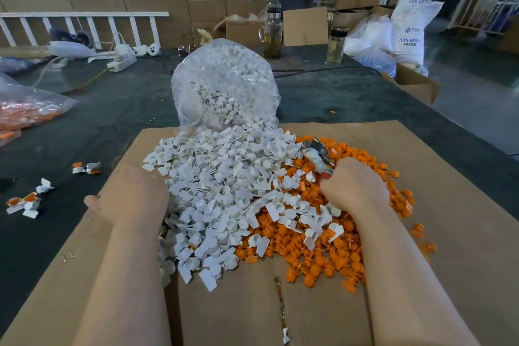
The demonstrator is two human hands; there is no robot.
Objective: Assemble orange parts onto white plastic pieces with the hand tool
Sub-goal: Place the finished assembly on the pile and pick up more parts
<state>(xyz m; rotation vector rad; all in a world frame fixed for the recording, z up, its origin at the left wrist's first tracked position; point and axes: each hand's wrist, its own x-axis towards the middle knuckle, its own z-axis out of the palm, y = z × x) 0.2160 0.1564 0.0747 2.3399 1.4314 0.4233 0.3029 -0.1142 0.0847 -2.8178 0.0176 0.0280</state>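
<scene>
- Left forearm (123,275): bare from the bottom edge of the frame up to the wrist; no sleeve, cuff, watch or band in view; lower left of the frame.
- Left hand (132,194): bare, no glove, no ring visible; left of centre.
- Right forearm (404,275): bare along its whole visible length, with no sleeve or strap; lower right of the frame.
- Right hand (355,185): bare, no glove or jewellery visible; right of centre.
- Clothing: none enters the frame; the upper arms and torso lie outside the view.
</scene>
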